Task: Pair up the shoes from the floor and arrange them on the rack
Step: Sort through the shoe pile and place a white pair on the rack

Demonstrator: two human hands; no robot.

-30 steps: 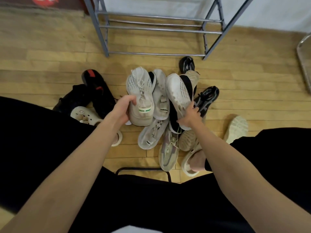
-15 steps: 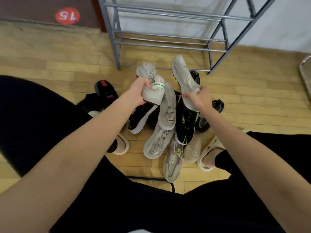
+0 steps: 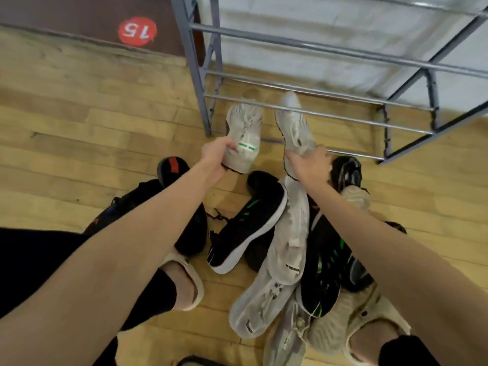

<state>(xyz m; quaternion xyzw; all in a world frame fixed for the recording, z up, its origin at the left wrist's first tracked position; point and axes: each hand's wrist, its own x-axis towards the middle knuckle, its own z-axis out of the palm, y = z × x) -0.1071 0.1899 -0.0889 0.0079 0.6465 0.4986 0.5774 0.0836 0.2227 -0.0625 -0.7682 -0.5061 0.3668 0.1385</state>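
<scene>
My left hand (image 3: 216,158) grips the heel of a white sneaker with green heel stripes (image 3: 244,128), toe pointing away toward the rack. My right hand (image 3: 310,165) grips the heel of the matching white sneaker (image 3: 293,126), whose toe reaches over the low front bars of the grey metal shoe rack (image 3: 303,112). Both shoes hang side by side above the floor. Below my arms lies a pile of shoes: a black sneaker with a white sole (image 3: 248,225), a pale grey sneaker (image 3: 272,283) and a black sneaker with green marks (image 3: 326,268).
More black shoes (image 3: 174,167) lie at the left on the wooden floor. My feet wear beige slippers (image 3: 194,283). A brown panel with a red "15" sticker (image 3: 137,31) stands left of the rack, with a white wall behind it. The rack's bars carry no shoes.
Both hands have lifted the white pair from the pile and carried it forward to the rack's low bars. The right shoe has turned from sole-up to upright.
</scene>
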